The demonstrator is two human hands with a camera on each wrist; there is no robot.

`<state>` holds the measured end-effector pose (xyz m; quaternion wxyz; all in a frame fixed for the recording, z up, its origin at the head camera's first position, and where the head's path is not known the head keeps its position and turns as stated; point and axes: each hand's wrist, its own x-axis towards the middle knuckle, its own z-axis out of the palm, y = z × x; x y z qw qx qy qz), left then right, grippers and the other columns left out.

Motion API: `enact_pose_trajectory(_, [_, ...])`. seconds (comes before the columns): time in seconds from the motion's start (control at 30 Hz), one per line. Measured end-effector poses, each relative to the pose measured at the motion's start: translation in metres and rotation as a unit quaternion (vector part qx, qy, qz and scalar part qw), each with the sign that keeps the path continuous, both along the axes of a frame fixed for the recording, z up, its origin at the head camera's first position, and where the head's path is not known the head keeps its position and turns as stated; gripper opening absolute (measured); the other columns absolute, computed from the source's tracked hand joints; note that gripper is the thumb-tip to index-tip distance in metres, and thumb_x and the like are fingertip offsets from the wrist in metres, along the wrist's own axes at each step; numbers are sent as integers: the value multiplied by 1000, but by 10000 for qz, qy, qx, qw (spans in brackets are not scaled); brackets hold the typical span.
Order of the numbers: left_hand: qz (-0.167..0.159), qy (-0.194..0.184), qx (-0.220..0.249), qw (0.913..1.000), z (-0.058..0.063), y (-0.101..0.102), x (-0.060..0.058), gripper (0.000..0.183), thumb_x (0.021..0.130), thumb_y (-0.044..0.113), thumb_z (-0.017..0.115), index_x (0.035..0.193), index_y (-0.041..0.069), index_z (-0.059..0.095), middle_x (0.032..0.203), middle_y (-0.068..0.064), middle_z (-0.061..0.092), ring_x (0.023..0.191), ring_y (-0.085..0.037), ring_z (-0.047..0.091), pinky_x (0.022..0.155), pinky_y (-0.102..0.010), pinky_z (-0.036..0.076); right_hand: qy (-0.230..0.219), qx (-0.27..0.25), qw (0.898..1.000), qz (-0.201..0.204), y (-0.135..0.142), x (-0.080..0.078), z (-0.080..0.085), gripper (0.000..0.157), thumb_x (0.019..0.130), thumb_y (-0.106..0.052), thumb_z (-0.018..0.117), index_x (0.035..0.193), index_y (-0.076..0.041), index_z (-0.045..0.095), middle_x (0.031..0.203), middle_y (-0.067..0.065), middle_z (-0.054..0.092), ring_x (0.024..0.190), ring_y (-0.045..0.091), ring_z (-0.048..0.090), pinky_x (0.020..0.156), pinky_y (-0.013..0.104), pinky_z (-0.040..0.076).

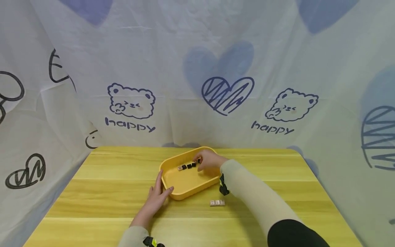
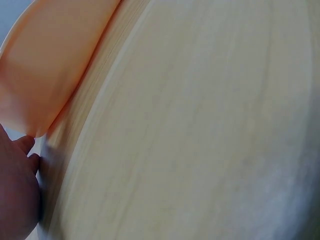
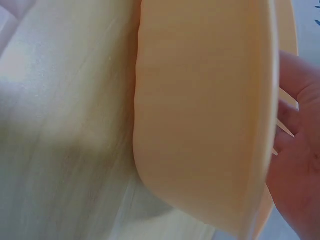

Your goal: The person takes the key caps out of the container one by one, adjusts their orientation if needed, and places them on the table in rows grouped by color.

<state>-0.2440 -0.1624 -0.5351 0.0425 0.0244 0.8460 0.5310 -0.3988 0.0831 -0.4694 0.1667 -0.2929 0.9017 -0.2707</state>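
A yellow plastic tray (image 1: 185, 192) stands on the table, turned at an angle. Inside it, along the far side, lies a row of small square pieces that look like keycaps (image 1: 189, 166), most showing black and one cream. My right hand (image 1: 211, 160) reaches over the tray's right part, thumb and fingers bent down around the row's right end. Whether it pinches a piece is hidden. In the right wrist view its fingers are partly behind the tray wall (image 3: 205, 110). My left hand (image 1: 156, 197) rests against the near-left corner, thumb and fingers spread along the rim.
Three cream keycap-like pieces (image 1: 217, 203) with small marks sit in a row on the wooden table (image 1: 117, 192), in front of the tray and near the right forearm. Behind the table hangs a white cloth (image 1: 179, 120) with printed hearts and bears.
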Motion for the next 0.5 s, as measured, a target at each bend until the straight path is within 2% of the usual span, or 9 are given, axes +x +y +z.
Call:
enact_pose_trajectory(0.13, [-2, 29, 25, 10000, 0, 3, 1, 86, 97, 39, 55, 158, 24, -4, 160, -22, 2, 134, -62, -13, 104, -73, -7, -22, 182, 9998, -40, 2, 1, -4, 53, 77, -6, 81, 127, -7, 65, 122, 5, 64, 90, 16, 62, 78, 29, 52])
enact_pose_trajectory(0.27, [13, 39, 41, 10000, 0, 2, 1, 85, 97, 39, 55, 158, 25, -4, 160, -22, 1, 134, -62, -13, 104, -74, -7, -75, 234, 9997, -13, 3, 2, -5, 51, 77, -5, 81, 125, -6, 66, 119, 5, 65, 92, 16, 61, 80, 29, 52])
enact_pose_trajectory(0.5, [-99, 183, -13, 9998, 1, 0, 1, 85, 98, 38, 54, 158, 22, -5, 159, -24, 4, 141, -52, -2, 111, -60, -12, -345, 206, 9991, 125, 4, 5, -9, 45, 73, 3, 79, 117, -4, 70, 103, 3, 67, 83, 14, 55, 73, 26, 50])
